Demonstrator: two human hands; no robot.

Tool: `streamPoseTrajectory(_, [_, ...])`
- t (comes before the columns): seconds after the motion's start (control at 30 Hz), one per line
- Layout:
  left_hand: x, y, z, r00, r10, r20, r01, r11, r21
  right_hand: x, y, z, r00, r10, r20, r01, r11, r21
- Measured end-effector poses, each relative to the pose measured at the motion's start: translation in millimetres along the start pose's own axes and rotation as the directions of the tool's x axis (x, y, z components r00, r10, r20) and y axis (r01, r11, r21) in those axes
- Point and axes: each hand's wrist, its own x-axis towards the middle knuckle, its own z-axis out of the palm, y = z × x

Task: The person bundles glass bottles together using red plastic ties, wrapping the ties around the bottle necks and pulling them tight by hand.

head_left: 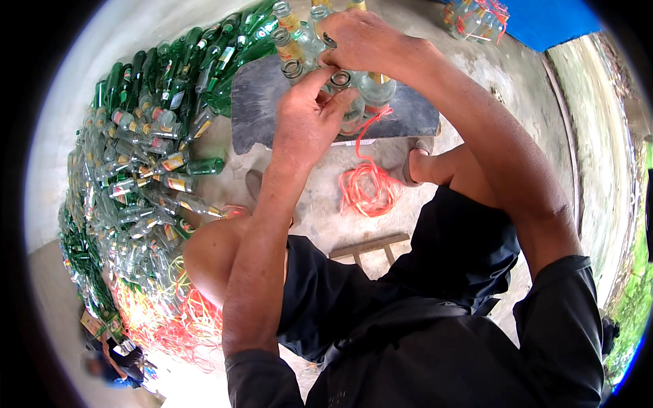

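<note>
Lying at twelve o'clock from the middle of my view, a dark grey, rough-edged flat slab (pixel 255 102) sits above a pale, stained concrete floor (pixel 320 194). A whitish wall (pixel 64 109) curves round from nine to eleven, and at four a strip of green grass (pixel 632 333) shows outside. At one o'clock are a smooth blue panel (pixel 544 20) and, just beside it, a bundle of clear glass vessels bound with red string (pixel 473 24).

Heaped against the wall are long green glass bottles (pixel 170 75) towards ten and eleven, and clear glass bottles with coloured labels (pixel 129 173) towards nine. A bright tangle of red and yellow string (pixel 180 313) spreads at eight; farther out that way is another person (pixel 122 364). A loose coil of red plastic twine (pixel 367 194) lies near the centre, one strand running up to the slab. A slatted brown wooden piece (pixel 374 246) is at five.

On the slab stands my cluster of clear, yellow-labelled glass bottles (pixel 292 51). My left hand (pixel 306 115) has thumb and forefinger half curled about the front bottle's neck; my right hand (pixel 360 41) bends over the necks behind, hiding some. I cannot tell how firmly either grips.
</note>
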Motion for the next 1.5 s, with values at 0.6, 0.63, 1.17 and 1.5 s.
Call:
streamPoseTrajectory(0.6, [-0.9,5.7,-0.7,0.999,-0.043,0.002,0.043,0.999,-0.021,-1.1,-3.3,2.2,0.998,-0.022,0.062,0.024,0.999,-0.036])
streamPoseTrajectory(0.63, [-0.7,4.7,-0.3,0.999,-0.039,0.002,0.039,0.999,-0.021,-1.2,-1.9,3.6,0.998,-0.03,0.056,0.032,0.999,-0.031])
streamPoseTrajectory(1.17, [-3.3,-2.5,4.1,0.997,-0.078,0.022,0.076,0.994,0.084,-2.7,-4.0,1.7,0.985,0.061,0.162,-0.06,0.998,-0.008])
streamPoseTrajectory(1.5, [-3.8,-3.1,5.0,0.996,-0.093,0.015,0.09,0.987,0.129,-17.8,-7.3,-5.2,1.0,0.015,0.006,-0.015,0.999,-0.044])
